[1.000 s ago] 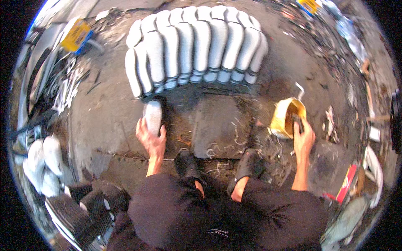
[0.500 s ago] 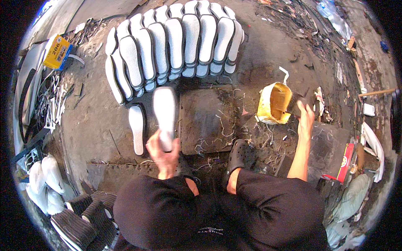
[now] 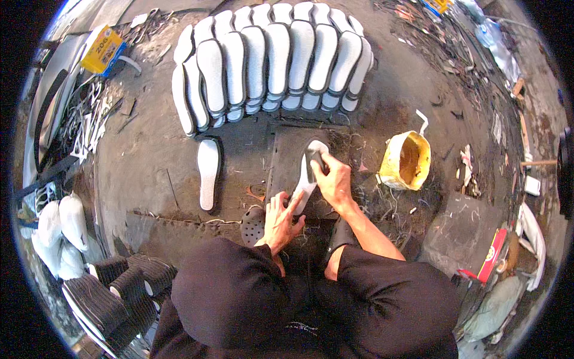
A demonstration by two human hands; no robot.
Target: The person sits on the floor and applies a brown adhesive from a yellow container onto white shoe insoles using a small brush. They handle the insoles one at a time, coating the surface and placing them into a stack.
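Observation:
A white shoe sole [image 3: 306, 190] with a dark edge lies at a slant on the dark board [image 3: 287, 155] in front of me. My left hand [image 3: 278, 222] holds its heel end between the outstretched index finger and the thumb. Pinched in my right hand [image 3: 335, 182] is a dark flat piece [image 3: 312, 161], pressed against the sole's upper face near the toe; part of it hides under the fingers. Another white sole [image 3: 208, 170] lies by itself on the floor to the left. Right of the board stands a yellow cut-open container [image 3: 400, 164] with brownish residue inside.
Overlapping rows of white soles [image 3: 278, 57] fan out ahead. Stacked dark ribbed pieces [image 3: 101, 314] and white bags [image 3: 72, 221] sit at the lower left. A yellow-blue box [image 3: 103, 51] and scrap strips [image 3: 89, 128] lie at far left, a red box [image 3: 491, 254] at right.
My left hand has brought the sole rightward onto the board. My right hand has come left from beside the yellow container, and its dark piece now touches the sole. The view has shifted slightly.

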